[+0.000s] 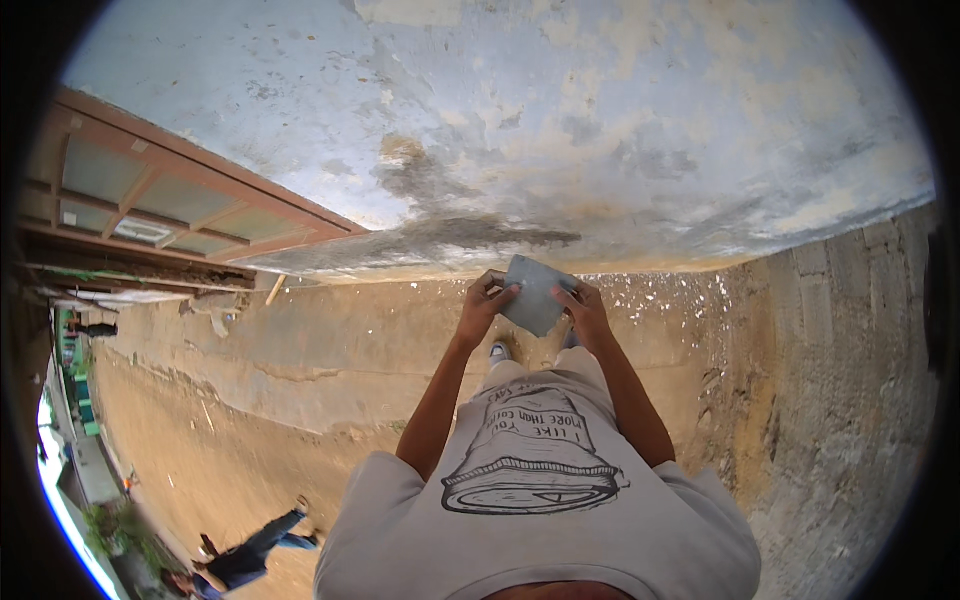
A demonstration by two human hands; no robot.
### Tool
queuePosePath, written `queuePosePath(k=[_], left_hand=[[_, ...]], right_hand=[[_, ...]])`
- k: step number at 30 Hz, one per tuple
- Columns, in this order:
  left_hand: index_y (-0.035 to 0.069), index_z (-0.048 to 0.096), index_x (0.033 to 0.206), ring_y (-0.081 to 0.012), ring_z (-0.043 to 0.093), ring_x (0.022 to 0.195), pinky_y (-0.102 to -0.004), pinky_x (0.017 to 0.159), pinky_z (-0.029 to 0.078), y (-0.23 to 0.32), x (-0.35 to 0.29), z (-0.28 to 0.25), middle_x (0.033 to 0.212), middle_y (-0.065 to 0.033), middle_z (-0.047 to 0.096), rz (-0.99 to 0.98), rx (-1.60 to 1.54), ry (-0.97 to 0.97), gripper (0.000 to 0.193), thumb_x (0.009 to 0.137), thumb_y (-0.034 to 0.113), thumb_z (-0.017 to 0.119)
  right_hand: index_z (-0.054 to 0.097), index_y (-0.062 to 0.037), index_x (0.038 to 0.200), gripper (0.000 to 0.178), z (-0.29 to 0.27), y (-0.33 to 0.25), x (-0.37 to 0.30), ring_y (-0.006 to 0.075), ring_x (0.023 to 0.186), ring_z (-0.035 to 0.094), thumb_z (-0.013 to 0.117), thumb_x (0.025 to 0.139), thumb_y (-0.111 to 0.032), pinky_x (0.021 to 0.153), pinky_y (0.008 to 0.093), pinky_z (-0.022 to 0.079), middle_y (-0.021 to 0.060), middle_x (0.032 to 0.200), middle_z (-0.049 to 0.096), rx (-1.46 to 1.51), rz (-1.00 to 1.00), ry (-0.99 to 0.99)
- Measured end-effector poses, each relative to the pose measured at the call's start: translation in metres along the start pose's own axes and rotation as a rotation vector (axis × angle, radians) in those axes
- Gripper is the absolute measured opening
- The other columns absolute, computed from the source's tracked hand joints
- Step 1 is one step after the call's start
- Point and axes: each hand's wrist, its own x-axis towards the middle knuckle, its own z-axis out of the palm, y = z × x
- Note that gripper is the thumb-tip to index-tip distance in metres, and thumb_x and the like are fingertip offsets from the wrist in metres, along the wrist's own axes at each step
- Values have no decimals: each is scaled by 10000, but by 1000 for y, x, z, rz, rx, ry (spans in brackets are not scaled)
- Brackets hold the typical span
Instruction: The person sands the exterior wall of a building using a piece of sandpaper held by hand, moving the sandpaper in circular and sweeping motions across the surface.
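Observation:
A small grey sheet (536,292), which looks like sandpaper, is stretched between my two hands in front of my body. My left hand (482,304) pinches its left edge, thumb on the face toward me. On the opposite edge, my right hand (588,308) grips it the same way. The sheet is held tilted, one corner pointing up toward the wall, and the fingers behind it are partly hidden. Beyond it rises a pale blue-white wall (600,120) with peeling paint and dark stains low down; the sheet appears apart from it.
Wooden frames with glass panes (150,205) are set in the wall at left. White flakes (680,300) litter the brown ground (300,340) along the wall's foot. My shoe (500,351) shows below the sheet. Another person (250,553) is at the lower left, some way off.

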Motion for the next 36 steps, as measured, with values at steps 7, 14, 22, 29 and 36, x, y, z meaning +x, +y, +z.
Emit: queuePosePath(k=[7,14,22,29,36], left_hand=[[34,684,1062,-114,648,954,-299,853,517,-21,-7,56,986,-39,711,33,12,146,189,972,182,761],[18,698,1055,-138,661,885,-314,811,522,-23,-13,37,944,-50,716,72,205,211,259,966,250,771],[6,660,993,-120,628,806,-307,740,519,-10,12,-27,871,-68,697,151,219,-35,260,970,241,766],[24,709,1138,-181,692,970,-345,858,550,15,20,-116,1062,-89,730,255,270,-75,257,1003,242,719],[34,534,1464,-437,431,1429,-531,1141,393,68,24,-186,1515,-264,450,720,725,409,437,1049,141,620]], right_hand=[[632,14,1336,536,-20,8,-8,190,1136,620,715,993,-391,1004,349,477,99,1238,687,-304,66,-47],[611,-8,1374,555,-31,6,-3,160,1137,607,663,1024,-435,973,332,477,82,1261,673,-343,186,-91],[597,-3,1410,528,2,53,13,267,1248,613,775,948,-186,1039,386,490,152,1343,654,-168,10,-38],[573,-95,1481,585,84,138,24,429,1307,571,719,915,-87,1098,473,464,249,1439,584,-714,-440,116],[510,25,1510,452,197,-34,10,316,1416,494,458,1067,-55,1169,399,399,187,1506,564,-463,-839,846]])
